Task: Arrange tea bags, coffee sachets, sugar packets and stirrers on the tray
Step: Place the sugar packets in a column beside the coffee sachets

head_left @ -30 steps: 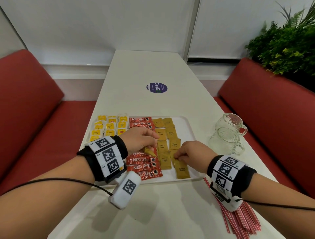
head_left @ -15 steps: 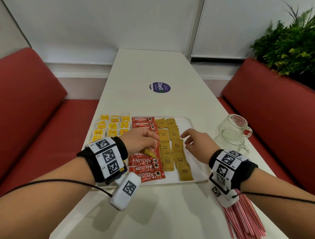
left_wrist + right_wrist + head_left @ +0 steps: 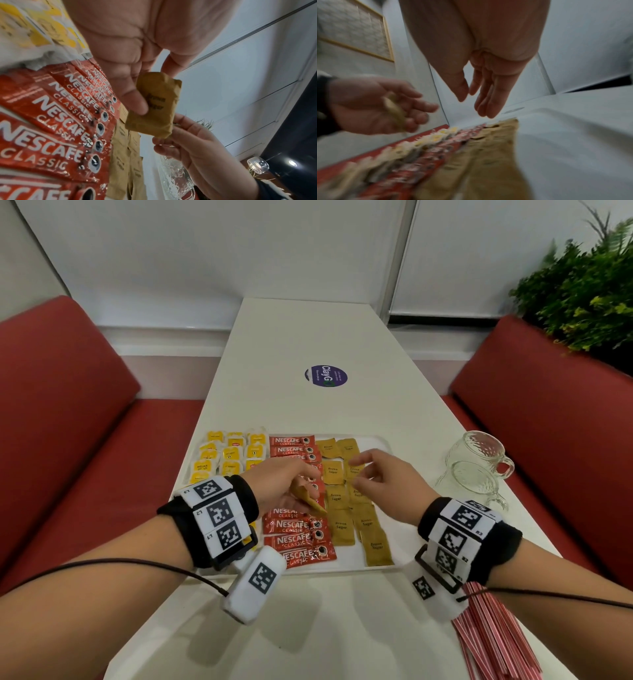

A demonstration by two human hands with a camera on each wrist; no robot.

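Note:
A white tray (image 3: 383, 444) holds yellow tea bags (image 3: 233, 453) on the left, red Nescafé sachets (image 3: 294, 542) in the middle and two columns of brown sugar packets (image 3: 342, 530) on the right. My left hand (image 3: 305, 487) hovers over the sachets and pinches a brown sugar packet (image 3: 154, 105) between thumb and fingers. My right hand (image 3: 356, 472) is raised over the sugar columns, fingers (image 3: 488, 102) straight and empty, a short way from the held packet. Red stirrers (image 3: 496, 642) lie on the table near my right wrist.
Two glass mugs (image 3: 479, 460) stand right of the tray. A purple round sticker (image 3: 326, 375) is on the table beyond it. Red benches (image 3: 68, 422) flank the narrow white table, and a green plant (image 3: 582, 289) sits at the back right.
My right hand left the near sugar packets, rose and moved farther up the tray toward my left hand, its fingers opening. My left hand kept its packet and lifted a little.

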